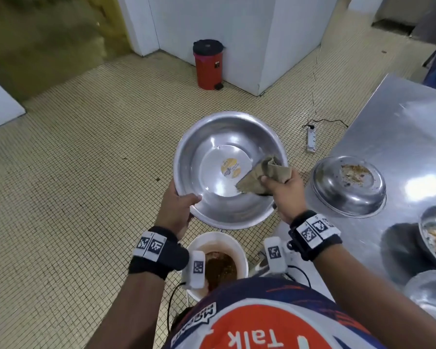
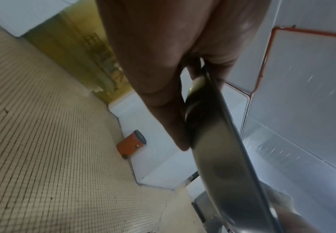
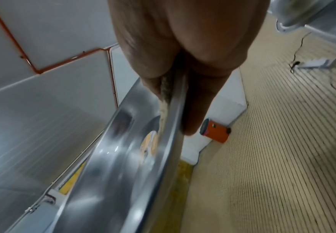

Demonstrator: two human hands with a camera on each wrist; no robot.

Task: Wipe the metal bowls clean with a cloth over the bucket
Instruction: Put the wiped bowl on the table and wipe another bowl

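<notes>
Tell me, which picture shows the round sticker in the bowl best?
The head view: the sticker faces the camera on the bowl's flat bottom. The right wrist view shows it only edge-on and blurred. The left wrist view shows the bowl's outside, no sticker.

A commercial kitchen: steel worktable (image 1: 388,127), dirty metal bowls (image 1: 347,185), tiled floor (image 1: 86,172).

- The floor (image 1: 86,172) is laid in small beige square tiles with dark grout.
- White walls (image 1: 212,21) form a jutting corner (image 1: 259,91) at the far side.
- A red pedal bin (image 1: 208,64) with a black lid stands against the wall.
- A white power strip (image 1: 311,139) lies on the floor, its black cable trailing.
- A steel tabletop (image 1: 400,117) on the right reflects overhead light.
</notes>
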